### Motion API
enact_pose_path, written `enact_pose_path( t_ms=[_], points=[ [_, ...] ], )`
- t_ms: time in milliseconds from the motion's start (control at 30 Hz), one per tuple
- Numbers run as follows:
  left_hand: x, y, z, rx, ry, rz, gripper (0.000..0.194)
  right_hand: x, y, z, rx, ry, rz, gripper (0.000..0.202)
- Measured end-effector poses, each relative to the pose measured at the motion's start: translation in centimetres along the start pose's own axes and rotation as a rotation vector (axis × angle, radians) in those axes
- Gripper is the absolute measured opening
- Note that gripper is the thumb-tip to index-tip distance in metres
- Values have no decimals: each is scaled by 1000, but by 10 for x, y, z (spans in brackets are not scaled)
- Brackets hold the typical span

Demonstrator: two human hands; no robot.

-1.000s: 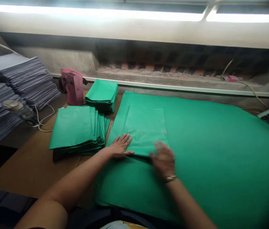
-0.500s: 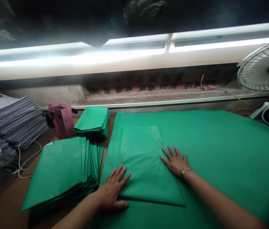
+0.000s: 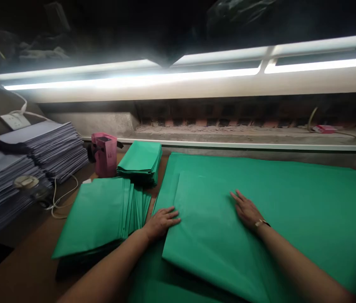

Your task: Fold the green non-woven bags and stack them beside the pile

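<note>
A folded green sheet lies on a wide stack of larger green sheets. It looks like thin plastic or fabric, and its near edge stands a little off the layer below. My left hand rests with stretched fingers over its left edge, the thumb out of sight. On the right side of the folded piece, my right hand is laid flat, fingers extended, a bracelet on its wrist. Left of my left hand sits a pile of folded green pieces, with a smaller green pile behind it.
Beside the small pile stands a pink box-like object with black parts. Tall stacks of grey-white sheets fill the far left, near a power strip and a loose cable. A lit tube lamp hangs over the back ledge.
The view has turned left, and the fan has left the picture. My left hand has moved up along the folded sheet's left edge. The sheet's near edge now sits raised and slanted.
</note>
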State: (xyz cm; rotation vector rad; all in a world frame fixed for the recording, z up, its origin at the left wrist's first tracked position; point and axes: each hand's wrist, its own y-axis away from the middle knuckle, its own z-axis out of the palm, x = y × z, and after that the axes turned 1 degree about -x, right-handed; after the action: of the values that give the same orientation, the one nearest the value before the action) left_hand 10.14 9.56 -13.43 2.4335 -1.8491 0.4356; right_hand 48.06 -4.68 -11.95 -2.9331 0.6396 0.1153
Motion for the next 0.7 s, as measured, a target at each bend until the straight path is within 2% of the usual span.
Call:
enact_pose_path(
  t_ms=[67, 167, 233, 300, 367, 467, 533, 600, 700],
  points=[
    [12, 20, 8, 35, 31, -6, 40, 16, 67, 3, 107, -44, -163, 54],
    [52, 72, 28, 77, 90, -4, 38, 32, 166, 8, 203, -27, -421, 58],
    [81, 103, 37, 74, 115, 14, 41, 29, 213, 10, 177, -25, -519, 55],
    [100, 120, 39, 42, 121, 27, 44, 18, 240, 11, 111, -84, -539, 48],
    [104, 120, 35, 26, 158, 24, 40, 8, 250, 12, 44, -200, -473, 43],
    [92, 102, 27, 72, 414, -15, 28, -1, 245, 10, -5, -459, -244, 37],
    [80, 86, 20, 90, 686, -175, 35, -5, 235, 4, -34, -603, -76, 38],
    [73, 72, 12, 58, 924, -414, 49, -12, 221, -4, -101, -680, 108, 44],
    [69, 54, 0, -15, 1065, -694, 53, -26, 200, -15, -213, -699, 327, 47]
  ],
)
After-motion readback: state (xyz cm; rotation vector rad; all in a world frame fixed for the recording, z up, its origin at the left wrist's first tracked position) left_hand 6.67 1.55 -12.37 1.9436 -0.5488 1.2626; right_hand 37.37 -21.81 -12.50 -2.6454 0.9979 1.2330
